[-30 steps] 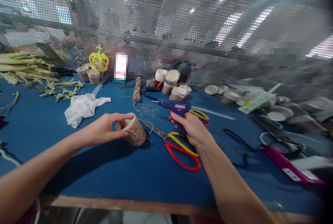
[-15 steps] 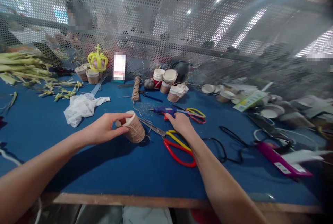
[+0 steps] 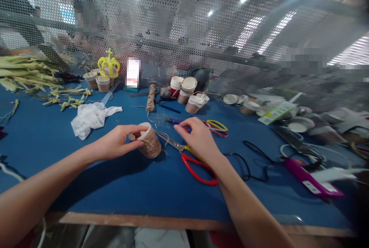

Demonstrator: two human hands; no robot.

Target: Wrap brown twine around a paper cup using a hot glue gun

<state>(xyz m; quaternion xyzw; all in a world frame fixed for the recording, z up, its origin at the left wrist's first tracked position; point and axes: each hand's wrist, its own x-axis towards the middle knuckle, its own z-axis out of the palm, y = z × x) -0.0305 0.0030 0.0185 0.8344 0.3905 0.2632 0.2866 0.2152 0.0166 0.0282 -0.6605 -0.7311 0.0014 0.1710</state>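
Observation:
My left hand (image 3: 117, 142) grips a twine-wrapped paper cup (image 3: 150, 144) by its rim, thumb and fingers on either side of the wall. The cup is tilted, its mouth toward the upper left, and a loose end of twine (image 3: 166, 146) hangs off its right side. My right hand (image 3: 197, 138) is over the table with fingers loosely curled and apart, holding nothing. Behind it lies a blue glue gun (image 3: 174, 121), partly hidden. Large scissors with red and yellow handles (image 3: 198, 171) lie under my right wrist, their blades toward the cup.
A twine bundle (image 3: 151, 98) and several wrapped cups (image 3: 196, 102) stand at the back. White crumpled plastic (image 3: 90, 119) lies left, near dried husks (image 3: 25, 71). Smaller scissors (image 3: 217, 127), a black cable (image 3: 250, 167) and a purple power strip (image 3: 313, 177) are on the right.
My right hand has let go of the glue gun and come slightly nearer, toward the cup. My left hand still holds the cup in nearly the same place.

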